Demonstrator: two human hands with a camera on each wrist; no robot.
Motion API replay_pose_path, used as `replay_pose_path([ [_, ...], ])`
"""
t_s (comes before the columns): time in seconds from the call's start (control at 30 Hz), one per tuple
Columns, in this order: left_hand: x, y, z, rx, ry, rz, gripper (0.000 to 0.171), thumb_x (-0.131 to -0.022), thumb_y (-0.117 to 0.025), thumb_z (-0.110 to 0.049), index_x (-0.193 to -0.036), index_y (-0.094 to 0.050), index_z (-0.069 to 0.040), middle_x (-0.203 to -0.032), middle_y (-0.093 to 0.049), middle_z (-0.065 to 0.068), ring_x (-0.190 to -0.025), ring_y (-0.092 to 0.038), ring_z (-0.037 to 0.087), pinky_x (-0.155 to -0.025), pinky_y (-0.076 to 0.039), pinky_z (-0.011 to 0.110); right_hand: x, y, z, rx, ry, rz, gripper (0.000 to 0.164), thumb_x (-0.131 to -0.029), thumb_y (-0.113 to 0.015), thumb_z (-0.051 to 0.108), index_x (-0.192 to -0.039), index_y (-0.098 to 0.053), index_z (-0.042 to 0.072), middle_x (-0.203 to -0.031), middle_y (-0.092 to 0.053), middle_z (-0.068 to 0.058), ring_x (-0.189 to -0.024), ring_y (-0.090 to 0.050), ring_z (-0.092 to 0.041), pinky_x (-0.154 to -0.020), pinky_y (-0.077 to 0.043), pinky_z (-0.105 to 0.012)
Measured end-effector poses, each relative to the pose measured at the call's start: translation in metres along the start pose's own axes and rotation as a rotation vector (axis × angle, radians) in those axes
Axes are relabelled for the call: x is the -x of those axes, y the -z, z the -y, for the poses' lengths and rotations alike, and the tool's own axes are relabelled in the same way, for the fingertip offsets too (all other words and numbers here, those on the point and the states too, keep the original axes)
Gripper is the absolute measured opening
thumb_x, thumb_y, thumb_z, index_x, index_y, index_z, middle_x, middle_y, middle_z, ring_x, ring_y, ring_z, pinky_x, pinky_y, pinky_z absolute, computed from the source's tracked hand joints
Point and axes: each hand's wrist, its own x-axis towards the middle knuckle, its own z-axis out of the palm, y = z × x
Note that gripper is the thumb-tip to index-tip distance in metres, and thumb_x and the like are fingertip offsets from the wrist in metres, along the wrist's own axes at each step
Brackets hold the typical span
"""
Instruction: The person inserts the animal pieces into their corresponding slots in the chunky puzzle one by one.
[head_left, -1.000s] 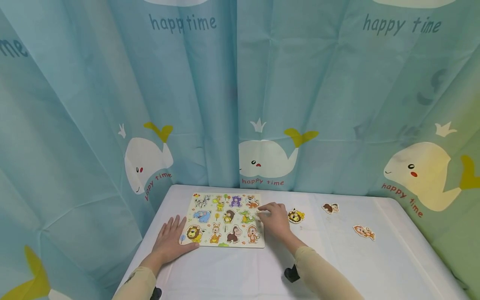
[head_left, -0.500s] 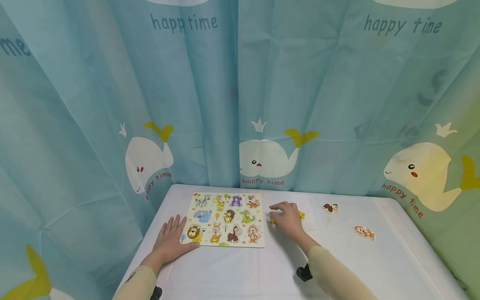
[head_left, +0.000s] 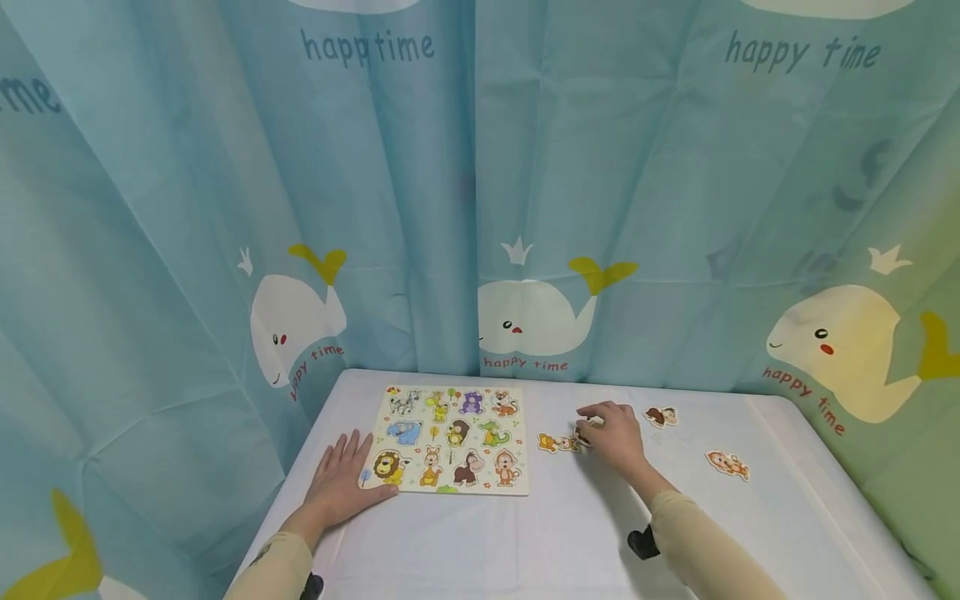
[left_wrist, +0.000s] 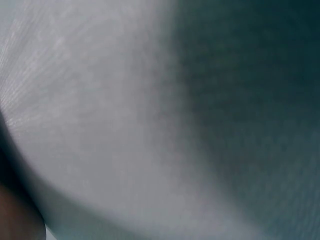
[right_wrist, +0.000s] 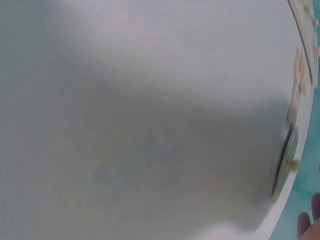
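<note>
My left hand (head_left: 341, 479) lies at the left edge of the animal puzzle board (head_left: 450, 483). Its fingers are straight, and the thumb reaches along the front edge. To the right of the board, my right hand (head_left: 618, 437) is over a lion puzzle piece (head_left: 583, 435), which it partly covers. A yellow-orange animal piece (head_left: 557, 442) lies between that lion and the board. In the right wrist view, the fingertips (right_wrist: 303, 221) appear apart from the nearest knobbed piece (right_wrist: 286, 165). The left wrist view is blurred, with mostly pale cloth in it.
A brown monkey piece (head_left: 661, 417) lies to the right of my right hand. Farther right is an orange-and-white animal piece (head_left: 727, 465). The white-covered table (head_left: 480, 550) ends against a blue whale-print curtain (head_left: 420, 317) behind and at the sides.
My right hand has moved right, from the board's right edge to the lion piece. The yellow-orange piece beside the board has come into sight. My left hand has stayed put.
</note>
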Motion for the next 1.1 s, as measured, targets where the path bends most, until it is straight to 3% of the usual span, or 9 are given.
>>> replay_pose_path([
  [0.2,0.003,0.005,-0.005,0.011,0.005,0.019,0.122,-0.077,-0.066,-0.079,-0.160,-0.027,0.002,-0.165,-0.018,0.030,-0.153,-0.007,0.049,-0.123,-0.002,0.062,0.000,0.010,-0.017,0.023,-0.014,-0.018,0.026,-0.095,-0.070,0.022,-0.115,-0.077,0.006,-0.122,-0.068,-0.018,-0.127,-0.045,-0.045,-0.107,-0.034,-0.063],
  [0.43,0.002,0.001,-0.001,0.004,0.002,0.012,0.123,-0.077,-0.066,-0.081,-0.160,-0.026,0.001,-0.165,-0.018,0.029,-0.152,-0.008,0.049,-0.123,-0.002,0.062,0.001,0.014,-0.026,0.040,-0.003,-0.042,0.028,-0.094,-0.073,0.026,-0.114,-0.078,0.007,-0.118,-0.070,-0.017,-0.118,-0.051,-0.043,-0.100,-0.039,-0.060],
  [0.8,0.001,0.006,-0.007,-0.005,0.022,0.044,0.120,-0.078,-0.069,-0.075,-0.160,-0.026,0.003,-0.165,-0.017,0.030,-0.152,-0.008,0.049,-0.123,-0.003,0.063,0.000,0.016,-0.036,0.101,0.023,0.024,0.022,-0.093,-0.074,0.026,-0.107,-0.080,0.012,-0.117,-0.069,-0.017,-0.111,-0.053,-0.043,-0.095,-0.040,-0.065],
  [1.1,0.003,0.012,-0.012,-0.023,0.040,0.068,0.120,-0.079,-0.070,-0.074,-0.161,-0.025,0.001,-0.166,-0.016,0.028,-0.153,-0.007,0.049,-0.123,-0.004,0.063,0.000,0.015,-0.041,0.108,0.046,0.063,0.020,-0.089,-0.080,0.025,-0.104,-0.081,0.012,-0.117,-0.068,-0.017,-0.107,-0.053,-0.039,-0.089,-0.043,-0.058],
])
